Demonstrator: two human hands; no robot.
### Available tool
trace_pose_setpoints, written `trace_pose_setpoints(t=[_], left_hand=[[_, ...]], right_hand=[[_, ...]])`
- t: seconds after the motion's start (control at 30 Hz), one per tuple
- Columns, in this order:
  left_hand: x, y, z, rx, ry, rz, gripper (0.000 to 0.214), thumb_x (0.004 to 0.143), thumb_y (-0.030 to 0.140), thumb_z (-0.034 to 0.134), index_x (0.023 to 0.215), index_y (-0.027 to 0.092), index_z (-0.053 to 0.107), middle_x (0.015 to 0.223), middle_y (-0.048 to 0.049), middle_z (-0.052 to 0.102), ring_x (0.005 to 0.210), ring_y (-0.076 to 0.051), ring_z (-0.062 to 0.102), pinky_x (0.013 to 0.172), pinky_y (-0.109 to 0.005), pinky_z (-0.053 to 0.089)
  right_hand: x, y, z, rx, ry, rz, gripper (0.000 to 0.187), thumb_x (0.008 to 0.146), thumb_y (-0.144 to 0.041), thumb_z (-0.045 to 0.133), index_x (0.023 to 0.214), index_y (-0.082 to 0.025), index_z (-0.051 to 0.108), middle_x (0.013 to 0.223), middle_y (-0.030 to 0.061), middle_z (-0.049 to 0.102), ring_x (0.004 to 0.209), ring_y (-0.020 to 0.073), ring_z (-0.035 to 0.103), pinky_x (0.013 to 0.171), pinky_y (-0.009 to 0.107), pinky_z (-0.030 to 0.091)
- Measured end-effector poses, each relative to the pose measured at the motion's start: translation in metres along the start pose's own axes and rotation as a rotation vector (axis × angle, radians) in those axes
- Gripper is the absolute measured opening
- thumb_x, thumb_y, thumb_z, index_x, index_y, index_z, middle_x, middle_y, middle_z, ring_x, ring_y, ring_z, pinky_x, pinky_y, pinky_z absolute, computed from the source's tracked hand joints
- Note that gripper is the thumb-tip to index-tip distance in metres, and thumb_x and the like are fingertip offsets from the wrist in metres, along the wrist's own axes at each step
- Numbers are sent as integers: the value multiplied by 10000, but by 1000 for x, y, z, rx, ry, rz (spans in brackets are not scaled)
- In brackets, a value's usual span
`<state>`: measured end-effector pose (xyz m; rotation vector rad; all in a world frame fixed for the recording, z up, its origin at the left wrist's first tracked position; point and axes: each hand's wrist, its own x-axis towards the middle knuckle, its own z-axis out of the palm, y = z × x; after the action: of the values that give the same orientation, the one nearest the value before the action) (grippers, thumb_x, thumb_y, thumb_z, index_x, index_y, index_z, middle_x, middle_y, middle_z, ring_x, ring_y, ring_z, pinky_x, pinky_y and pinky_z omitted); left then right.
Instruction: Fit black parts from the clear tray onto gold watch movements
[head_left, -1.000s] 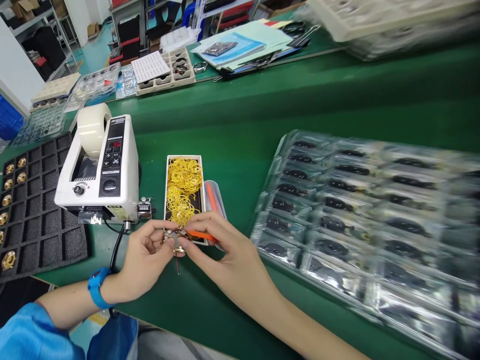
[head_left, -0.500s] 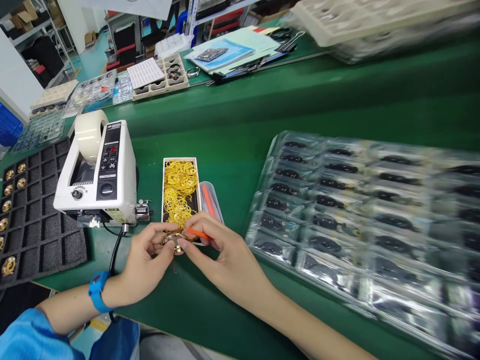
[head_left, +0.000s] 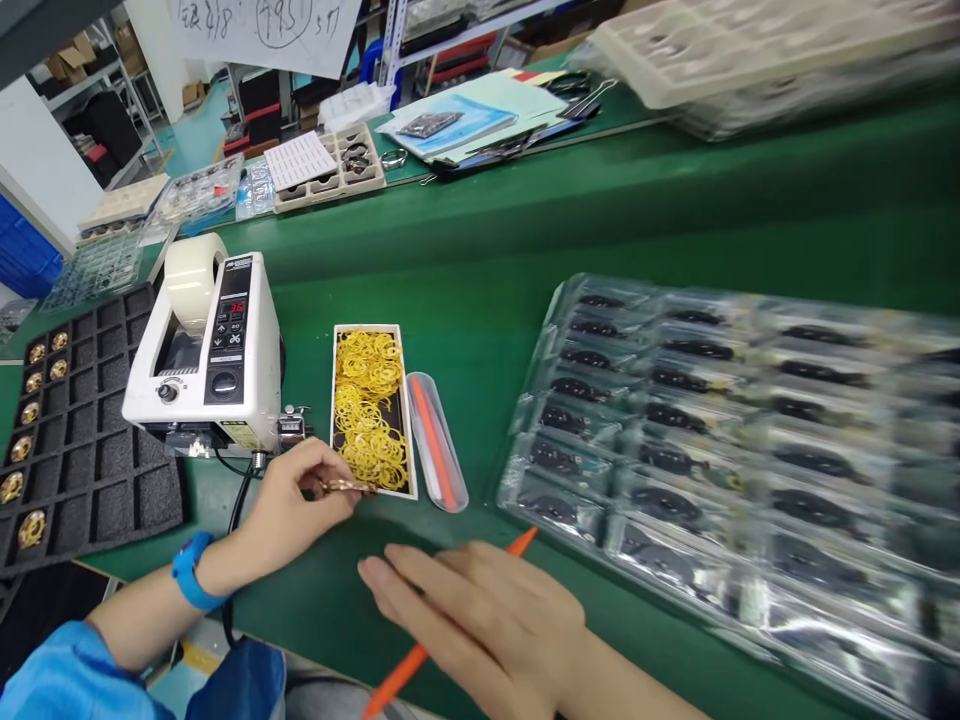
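My left hand (head_left: 304,505) pinches a small gold-coloured metal part (head_left: 349,486) between thumb and fingers, seen nearly edge-on. It is by the near end of a white box (head_left: 413,470) of yellow rings (head_left: 367,400). Nearer to me, my right hand (head_left: 487,620) is apart from that part, its back turned up and slightly blurred. An orange pointed stick (head_left: 397,680) passes under the right fingers, its tip showing on the far side; the grip itself is mostly hidden. A clear case (head_left: 457,490) with another orange stick (head_left: 435,445) lies beside the box.
A white tape dispenser (head_left: 259,400) stands left of the box. Beyond it lies a black foam tray (head_left: 112,460) with several gold parts. On the right is a large clear tray (head_left: 615,555) of bagged dark pieces. Papers (head_left: 495,105) and moulded trays (head_left: 720,60) line the back.
My right hand has moved off the gold part, toward me and to the right, with the orange stick. My left hand still holds the part, now turned more edge-on. The view has shifted slightly.
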<state>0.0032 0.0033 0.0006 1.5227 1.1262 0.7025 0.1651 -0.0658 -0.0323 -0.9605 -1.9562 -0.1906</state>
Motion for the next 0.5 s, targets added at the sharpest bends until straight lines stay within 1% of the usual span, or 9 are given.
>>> trace_pose_setpoints(t=[0.07, 0.13, 0.23, 0.33, 0.43, 0.5], left_hand=[[2, 1, 1, -224, -46, -196, 178, 710, 260, 688, 705, 169, 536, 638, 18, 580, 538, -87, 491, 518, -214, 389], [2, 3, 2, -364, -63, -302, 274, 659, 318, 756, 696, 166, 530, 603, 24, 606, 486, -76, 507, 482, -200, 402], [1, 6, 3, -458, -60, -325, 351, 594, 335, 831, 687, 157, 543, 559, 39, 606, 456, -71, 538, 468, -187, 425], [-2, 7, 5, -499, -70, -325, 400, 591, 382, 848, 765, 152, 570, 559, 34, 626, 464, -86, 580, 484, -194, 461], [-4, 6, 8, -484, -47, -310, 416, 628, 423, 824, 808, 147, 570, 597, 21, 646, 498, -91, 601, 506, -199, 476], [-5, 5, 10, -464, -17, -294, 379, 651, 384, 812, 806, 148, 560, 567, 41, 616, 488, -76, 577, 493, -181, 453]], right_hand=[[-3, -6, 1, 8, 24, 39, 232, 873, -141, 570, 980, -306, 691, 758, 4, 736, 570, 162, 592, 536, 335, 423], [1, -4, 3, 0, 50, 28, 216, 866, -122, 597, 929, -297, 706, 766, 1, 741, 558, 150, 584, 534, 324, 420], [15, 9, 6, -59, 68, -15, 197, 875, -127, 598, 882, -290, 708, 810, 2, 753, 555, 128, 586, 508, 283, 426], [26, 20, 9, -138, 74, 54, 147, 856, -123, 618, 876, -252, 685, 833, 35, 756, 549, 128, 588, 493, 264, 438], [29, 24, 11, -101, 42, 119, 117, 875, -118, 589, 901, -218, 645, 832, 60, 749, 645, 166, 659, 562, 279, 498], [28, 24, 12, -57, 15, 125, 111, 891, -120, 571, 915, -213, 627, 815, 57, 744, 695, 180, 690, 608, 286, 527]])
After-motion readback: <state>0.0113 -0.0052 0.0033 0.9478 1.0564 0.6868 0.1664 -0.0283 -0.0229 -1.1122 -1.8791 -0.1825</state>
